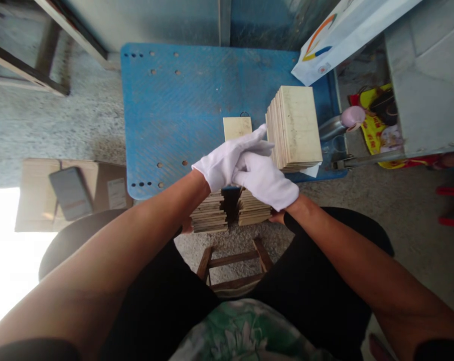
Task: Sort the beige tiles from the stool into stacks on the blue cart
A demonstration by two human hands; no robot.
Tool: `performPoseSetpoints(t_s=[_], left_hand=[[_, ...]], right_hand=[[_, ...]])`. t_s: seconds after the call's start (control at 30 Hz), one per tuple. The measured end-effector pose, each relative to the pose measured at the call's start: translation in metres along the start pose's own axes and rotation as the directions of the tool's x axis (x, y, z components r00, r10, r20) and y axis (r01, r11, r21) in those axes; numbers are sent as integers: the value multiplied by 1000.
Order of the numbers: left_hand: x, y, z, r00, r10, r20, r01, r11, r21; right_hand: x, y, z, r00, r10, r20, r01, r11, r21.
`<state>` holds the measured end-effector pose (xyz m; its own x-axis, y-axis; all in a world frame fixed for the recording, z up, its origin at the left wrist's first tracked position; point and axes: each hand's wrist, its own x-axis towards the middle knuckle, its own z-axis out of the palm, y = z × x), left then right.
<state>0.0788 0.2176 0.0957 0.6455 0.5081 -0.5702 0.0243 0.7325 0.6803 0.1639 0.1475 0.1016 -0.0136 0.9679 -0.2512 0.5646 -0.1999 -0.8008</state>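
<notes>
Both my hands wear white gloves and meet over the near edge of a blue metal table (pixel 181 115). My left hand (pixel 227 160) has its fingers stretched out, pointing at a tall stack of thin pale wooden boards (pixel 296 125). My right hand (pixel 266 180) is curled over the left hand's fingers, as if tugging at the glove. A single small wooden board (pixel 237 127) lies flat just beyond the hands. Two lower stacks of boards (pixel 227 213) sit under my wrists at the table's near edge.
A wooden stool frame (pixel 234 265) stands between my knees. A cardboard box with a dark phone-like slab (pixel 70 193) lies on the floor at left. A white bag (pixel 339 35) leans at top right, with a metal flask (pixel 337 125) and yellow wrapping (pixel 377 130) nearby.
</notes>
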Motion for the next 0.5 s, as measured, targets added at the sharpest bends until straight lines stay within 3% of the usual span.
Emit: performPoseSetpoints(t_s=[0.07,0.17,0.23,0.27,0.3,0.37,0.43,0.5], left_hand=[[5,-13,0,1000,-14,-19,14,1000,20],[11,-39,-1,974,16,-226,-10,1000,26],[6,-58,-2,951,27,-309,-25,1000,11],[0,-68,-2,945,21,-325,-21,1000,1],[-7,-79,-2,943,2,-332,-5,1000,-7],[-26,-104,-5,927,-52,-370,71,997,38],[-45,-134,-11,896,-96,-434,176,973,149],[-60,-164,-18,857,-53,-512,256,907,335]], right_hand=[[-4,9,-3,995,35,90,-30,998,-54],[-14,32,-14,948,174,266,-80,940,-331],[-25,53,-21,853,315,415,-35,830,-557],[-31,64,-22,784,387,485,9,774,-633],[-38,75,-22,709,446,547,53,739,-671],[-53,97,-17,637,490,595,76,728,-681],[-65,115,-9,617,492,614,83,735,-672],[-73,129,0,620,491,612,87,732,-676]])
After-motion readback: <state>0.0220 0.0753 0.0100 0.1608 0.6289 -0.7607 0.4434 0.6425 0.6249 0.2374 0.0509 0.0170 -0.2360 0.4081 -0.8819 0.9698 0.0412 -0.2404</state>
